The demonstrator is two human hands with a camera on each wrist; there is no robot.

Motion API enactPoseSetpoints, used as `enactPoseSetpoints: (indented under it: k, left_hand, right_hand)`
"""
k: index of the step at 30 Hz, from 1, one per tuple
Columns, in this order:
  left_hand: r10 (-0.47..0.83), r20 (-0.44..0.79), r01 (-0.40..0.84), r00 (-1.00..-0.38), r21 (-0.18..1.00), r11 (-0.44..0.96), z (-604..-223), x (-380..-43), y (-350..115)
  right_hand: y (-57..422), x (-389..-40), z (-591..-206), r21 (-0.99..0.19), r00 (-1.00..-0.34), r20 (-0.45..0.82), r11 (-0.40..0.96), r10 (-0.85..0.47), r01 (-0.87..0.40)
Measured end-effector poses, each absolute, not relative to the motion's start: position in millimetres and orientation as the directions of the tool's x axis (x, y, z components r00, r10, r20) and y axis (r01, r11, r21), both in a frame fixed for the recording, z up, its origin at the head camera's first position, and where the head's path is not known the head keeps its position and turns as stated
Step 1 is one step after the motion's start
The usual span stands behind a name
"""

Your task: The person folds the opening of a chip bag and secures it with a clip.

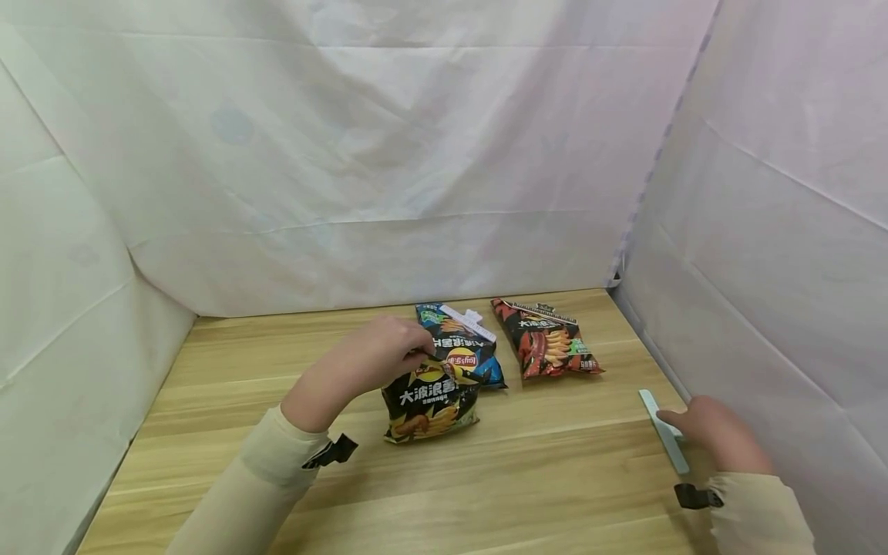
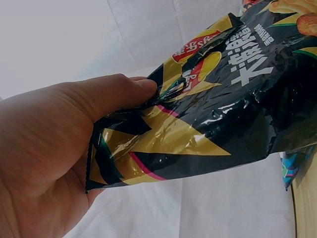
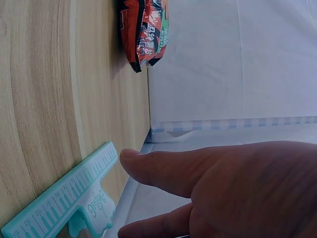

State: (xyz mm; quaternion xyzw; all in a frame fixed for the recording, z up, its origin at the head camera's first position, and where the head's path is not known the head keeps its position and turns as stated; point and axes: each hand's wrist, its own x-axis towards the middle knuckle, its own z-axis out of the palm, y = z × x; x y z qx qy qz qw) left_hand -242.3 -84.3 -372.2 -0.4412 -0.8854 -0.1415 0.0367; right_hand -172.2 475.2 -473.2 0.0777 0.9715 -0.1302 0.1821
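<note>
In the head view my left hand (image 1: 388, 351) pinches the top edge of a black and gold chip bag (image 1: 430, 405), which it holds at the middle of the table. The left wrist view shows the thumb pressed on the crumpled top of this chip bag (image 2: 198, 134). At the table's right side my right hand (image 1: 718, 432) is beside a teal sealing clip (image 1: 664, 432). In the right wrist view the thumb and a finger are spread near the clip (image 3: 64, 198), which has a printed keyboard-like pattern; no grip on it shows.
Behind the held bag lies a blue and black chip bag (image 1: 461, 347) with a white clip (image 1: 468, 322) across its top. A red chip bag (image 1: 551, 339) lies to its right, with a clip along its folded top. White cloth walls (image 1: 375, 154) surround the wooden table (image 1: 541, 478).
</note>
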Motion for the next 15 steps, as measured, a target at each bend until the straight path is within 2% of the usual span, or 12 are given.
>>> enactPoseSetpoints:
  k: [15]
  left_hand:
    - [0.771,0.195,0.794,-0.606,0.21,0.571,-373,-243,-82]
  right_hand:
    - [464,-167,-486,-0.259,-0.936,-0.333,0.943,0.114,0.207]
